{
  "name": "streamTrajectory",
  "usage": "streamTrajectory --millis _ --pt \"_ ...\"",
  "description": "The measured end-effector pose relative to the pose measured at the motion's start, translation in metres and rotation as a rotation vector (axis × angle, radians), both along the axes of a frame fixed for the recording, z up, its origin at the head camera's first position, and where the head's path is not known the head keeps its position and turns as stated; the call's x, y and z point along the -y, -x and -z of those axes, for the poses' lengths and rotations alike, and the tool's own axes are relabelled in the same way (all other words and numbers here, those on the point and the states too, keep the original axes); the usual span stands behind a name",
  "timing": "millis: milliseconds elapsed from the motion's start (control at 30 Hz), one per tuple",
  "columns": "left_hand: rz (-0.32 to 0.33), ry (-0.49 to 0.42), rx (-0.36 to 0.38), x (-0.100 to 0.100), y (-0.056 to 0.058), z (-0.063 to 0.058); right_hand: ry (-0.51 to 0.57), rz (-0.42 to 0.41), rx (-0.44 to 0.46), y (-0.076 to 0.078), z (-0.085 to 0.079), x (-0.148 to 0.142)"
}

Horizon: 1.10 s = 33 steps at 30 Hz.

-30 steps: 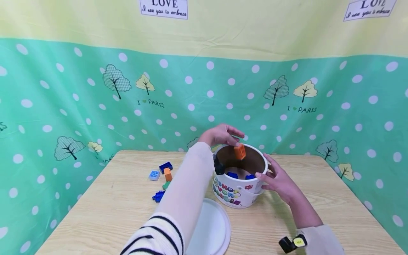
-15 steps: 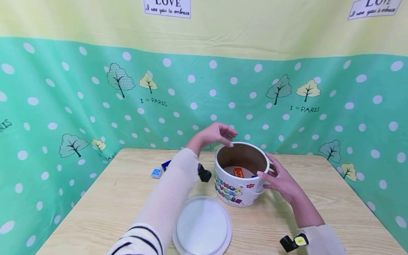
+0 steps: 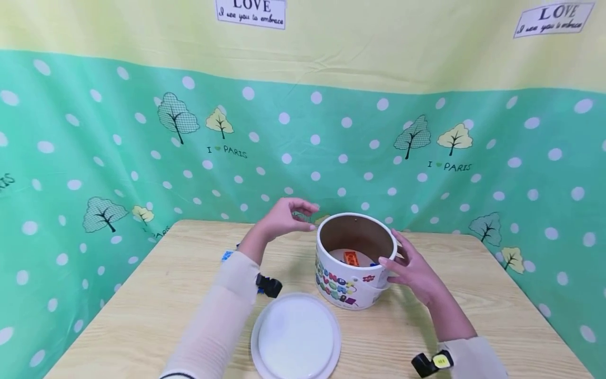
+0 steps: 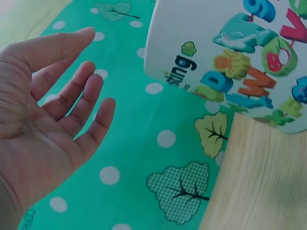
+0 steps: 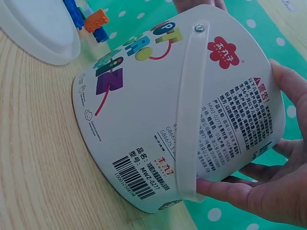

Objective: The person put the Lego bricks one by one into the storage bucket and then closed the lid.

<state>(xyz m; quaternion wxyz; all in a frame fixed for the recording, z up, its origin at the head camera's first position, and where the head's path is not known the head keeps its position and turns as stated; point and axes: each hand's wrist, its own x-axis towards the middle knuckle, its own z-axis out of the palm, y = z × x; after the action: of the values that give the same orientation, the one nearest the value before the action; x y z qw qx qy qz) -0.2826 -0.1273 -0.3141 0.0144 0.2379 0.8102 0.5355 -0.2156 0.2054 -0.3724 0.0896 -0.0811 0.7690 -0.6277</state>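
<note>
A white bucket [image 3: 352, 289] with colourful printed letters stands upright on the table; inside it lie an orange building brick [image 3: 351, 257] and part of a blue one [image 3: 373, 264]. My right hand [image 3: 414, 271] holds the bucket's right side, fingers and thumb spread about its wall near the rim; the right wrist view shows the thumb by the white handle [image 5: 191, 115]. To the left of the bucket my left hand [image 3: 286, 217] is raised with relaxed, parted fingers and nothing between them. The left wrist view shows that hand [image 4: 45, 105] apart from the bucket.
A round white lid [image 3: 295, 337] lies in front of the bucket. Beyond it in the right wrist view are loose orange [image 5: 96, 20] and blue bricks [image 5: 73, 13]. A light blue brick [image 3: 227, 255] shows beside my left forearm. A patterned curtain [image 3: 284, 131] hangs behind the table.
My left hand has let go of the orange brick, which now lies inside the bucket. That hand has moved left, away from the rim. The right hand has stayed on the bucket.
</note>
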Motion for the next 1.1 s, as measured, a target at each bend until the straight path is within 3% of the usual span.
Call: streamTrajectory --millis 367,1100 --pt "-0.083 -0.031 0.011 0.039 -0.029 0.011 0.007 0.004 0.01 0.0 0.002 0.003" --pt "-0.144 0.002 0.008 0.091 -0.054 0.032 -0.006 0.007 0.001 0.0 0.001 0.004"
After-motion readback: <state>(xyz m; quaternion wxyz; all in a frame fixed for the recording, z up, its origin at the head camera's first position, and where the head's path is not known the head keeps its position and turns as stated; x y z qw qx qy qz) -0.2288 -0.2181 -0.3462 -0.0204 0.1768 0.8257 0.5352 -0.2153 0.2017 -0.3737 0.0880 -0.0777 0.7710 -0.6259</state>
